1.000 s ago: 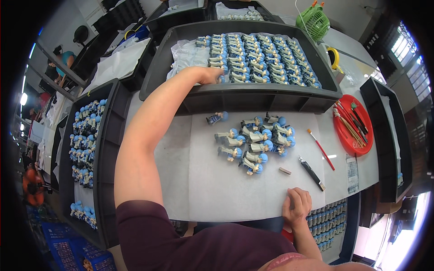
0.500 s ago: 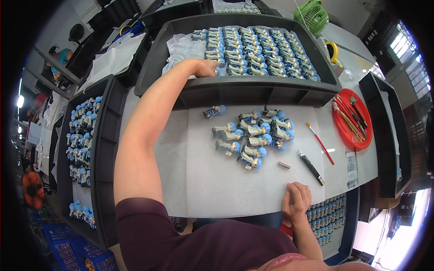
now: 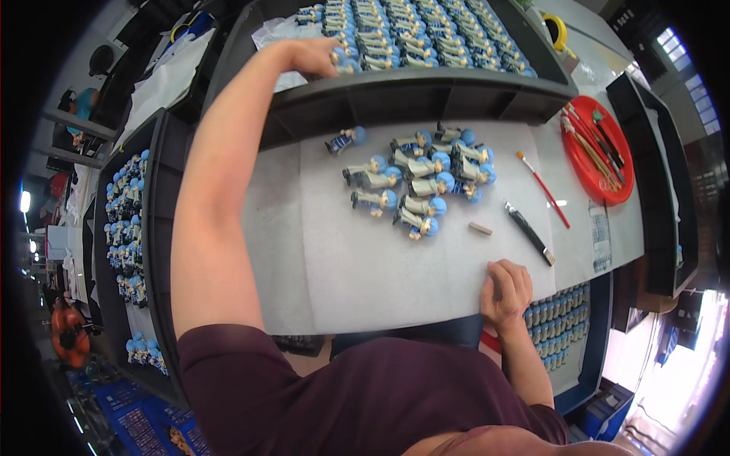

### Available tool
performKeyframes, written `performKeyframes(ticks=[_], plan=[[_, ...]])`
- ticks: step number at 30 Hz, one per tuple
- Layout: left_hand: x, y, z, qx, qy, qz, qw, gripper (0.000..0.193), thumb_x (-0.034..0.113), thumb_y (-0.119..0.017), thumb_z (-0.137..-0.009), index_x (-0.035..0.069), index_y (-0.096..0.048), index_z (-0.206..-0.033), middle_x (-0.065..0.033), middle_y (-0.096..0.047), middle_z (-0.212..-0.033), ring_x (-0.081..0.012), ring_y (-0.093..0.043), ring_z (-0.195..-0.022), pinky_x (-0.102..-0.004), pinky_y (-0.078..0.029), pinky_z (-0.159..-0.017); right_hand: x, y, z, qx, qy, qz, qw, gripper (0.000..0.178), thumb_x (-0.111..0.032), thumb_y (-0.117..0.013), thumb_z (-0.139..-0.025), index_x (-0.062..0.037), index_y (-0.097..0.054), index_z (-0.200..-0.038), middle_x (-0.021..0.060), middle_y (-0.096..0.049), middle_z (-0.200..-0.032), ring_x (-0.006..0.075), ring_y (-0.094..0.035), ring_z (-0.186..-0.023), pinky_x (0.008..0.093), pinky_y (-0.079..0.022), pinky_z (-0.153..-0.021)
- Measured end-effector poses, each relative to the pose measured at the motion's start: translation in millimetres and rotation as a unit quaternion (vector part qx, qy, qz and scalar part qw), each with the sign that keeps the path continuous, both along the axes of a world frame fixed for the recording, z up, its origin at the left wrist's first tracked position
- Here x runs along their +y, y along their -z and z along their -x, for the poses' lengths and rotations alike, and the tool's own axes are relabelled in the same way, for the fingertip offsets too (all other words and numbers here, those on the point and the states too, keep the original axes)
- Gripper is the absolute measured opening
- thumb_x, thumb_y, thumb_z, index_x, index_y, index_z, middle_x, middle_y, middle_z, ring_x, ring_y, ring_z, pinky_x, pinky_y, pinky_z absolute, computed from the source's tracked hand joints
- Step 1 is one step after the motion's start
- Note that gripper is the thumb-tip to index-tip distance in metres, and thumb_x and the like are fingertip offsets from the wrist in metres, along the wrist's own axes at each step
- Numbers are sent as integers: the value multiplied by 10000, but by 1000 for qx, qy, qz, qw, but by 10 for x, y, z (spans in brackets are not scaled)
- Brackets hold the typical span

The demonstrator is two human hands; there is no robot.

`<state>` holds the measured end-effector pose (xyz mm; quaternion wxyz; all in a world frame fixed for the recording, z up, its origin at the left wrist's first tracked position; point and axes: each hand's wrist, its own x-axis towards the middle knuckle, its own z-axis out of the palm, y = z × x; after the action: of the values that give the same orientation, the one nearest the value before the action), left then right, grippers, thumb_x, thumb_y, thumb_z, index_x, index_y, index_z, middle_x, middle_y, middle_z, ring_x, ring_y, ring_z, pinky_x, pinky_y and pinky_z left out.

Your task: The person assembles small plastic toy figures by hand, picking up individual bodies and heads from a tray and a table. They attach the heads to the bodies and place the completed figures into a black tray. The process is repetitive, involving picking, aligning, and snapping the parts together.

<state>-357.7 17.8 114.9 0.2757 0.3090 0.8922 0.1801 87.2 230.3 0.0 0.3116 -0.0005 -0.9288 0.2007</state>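
Note:
In the large dark tray [image 3: 426, 95] at the back, my left hand [image 3: 313, 57] is closed at the front end of the leftmost row of figurines. Its fingertips are on a small blue-haired figurine [image 3: 347, 65], partly hidden by the hand and its neighbours. My right hand [image 3: 505, 295] rests at the near table edge, loosely curled, with nothing visible in it. Between the hands, a loose cluster of blue-haired figurines [image 3: 430, 185] lies on a white sheet [image 3: 357, 266]. One figurine [image 3: 346, 140] lies apart, nearer the tray.
Right of the cluster lie a small grey block [image 3: 480, 228], a cutter knife [image 3: 529, 232] and a red-handled brush [image 3: 544, 190]. A red oval dish [image 3: 617, 194] holds brushes and tools. Dark trays [image 3: 156, 251] with figurines flank the table, and another [image 3: 601, 334] sits below right.
The head view has shifted, so the table and trays appear higher up. My left hand stays at the tray's front left, by the same row. My right hand keeps its place.

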Motion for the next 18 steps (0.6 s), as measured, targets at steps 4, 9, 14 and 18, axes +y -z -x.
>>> performKeyframes(ticks=[4,9,14,18], plan=[[-409,-431,-96,58,6,-194,979,571,131,-746,-595,34,-504,-1103,-62,-594,-915,-140,-596,-809,-259,-492,-724,0,0,7,-1,-14,12,1000,262,0,-595,-627,-16,-632,-885,98,-611,-850,245,-575,-710,327,-444,-645],[-334,-994,-981,-28,73,-280,957,551,18,-749,-672,36,-445,-1132,-100,-591,-987,-161,-604,-869,-309,-528,-728,-9,-7,5,-5,-10,17,1000,266,-6,-601,-629,-19,-636,-893,87,-611,-851,236,-573,-709,326,-443,-643],[101,-371,-1444,32,186,-214,958,553,140,-729,-571,49,-477,-1054,-37,-553,-900,-136,-560,-824,-255,-455,-740,11,-3,-9,-4,4,12,1000,267,-9,-604,-628,-25,-637,-893,81,-608,-851,236,-573,-710,326,-444,-637],[276,-162,-1642,-29,152,-135,979,603,187,-732,-560,56,-463,-1083,-66,-531,-932,-161,-512,-884,-274,-425,-767,3,-6,-14,0,-2,10,1000,267,-8,-604,-627,-29,-635,-892,80,-606,-850,237,-574,-714,325,-447,-638]])
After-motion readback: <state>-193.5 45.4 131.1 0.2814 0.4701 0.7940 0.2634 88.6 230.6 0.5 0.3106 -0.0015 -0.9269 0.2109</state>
